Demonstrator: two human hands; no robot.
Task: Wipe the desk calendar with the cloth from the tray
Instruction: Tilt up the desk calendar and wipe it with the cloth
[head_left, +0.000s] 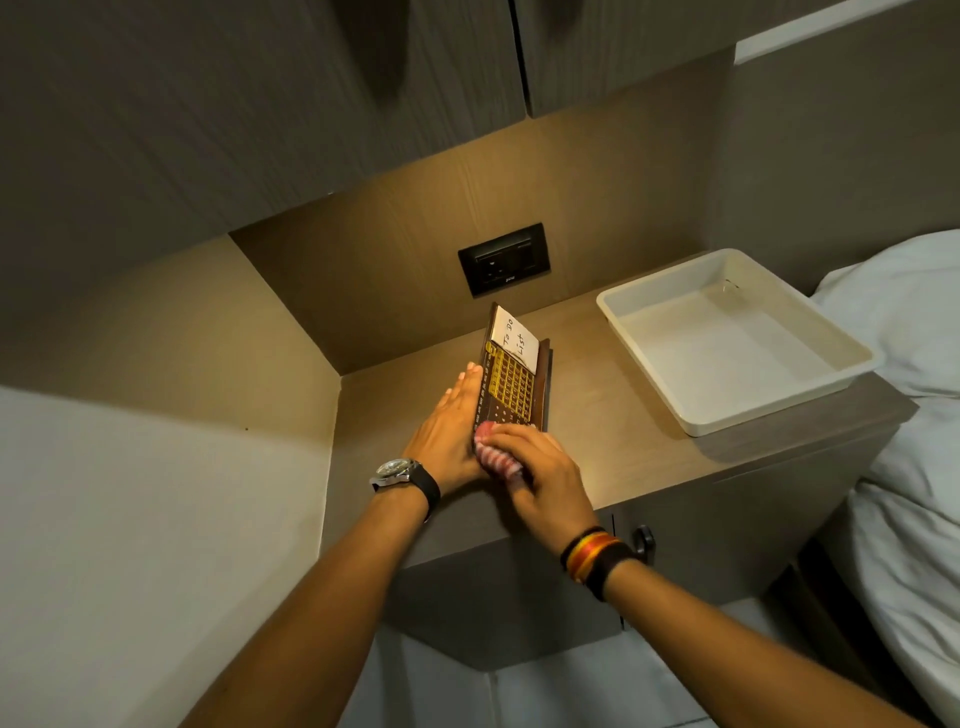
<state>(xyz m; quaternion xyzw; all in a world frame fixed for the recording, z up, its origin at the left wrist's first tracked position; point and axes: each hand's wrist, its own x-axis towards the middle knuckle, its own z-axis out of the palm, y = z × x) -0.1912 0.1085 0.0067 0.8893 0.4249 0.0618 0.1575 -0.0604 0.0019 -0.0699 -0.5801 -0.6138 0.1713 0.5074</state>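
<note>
A dark brown desk calendar (511, 382) with a gold date grid and a white "To Do List" note stands on the bedside cabinet top (613, 441). My left hand (449, 431), fingers straight, lies flat against the calendar's left side and steadies it. My right hand (540, 473) presses a bunched red-and-white striped cloth (496, 452) against the calendar's near lower end. The white plastic tray (737, 340) sits to the right with nothing in it.
A black wall socket (503, 258) is on the back panel just behind the calendar. Cupboards hang overhead. A bed with white sheets and a pillow (909, 415) borders the cabinet on the right. The cabinet door has a dark handle (644, 543).
</note>
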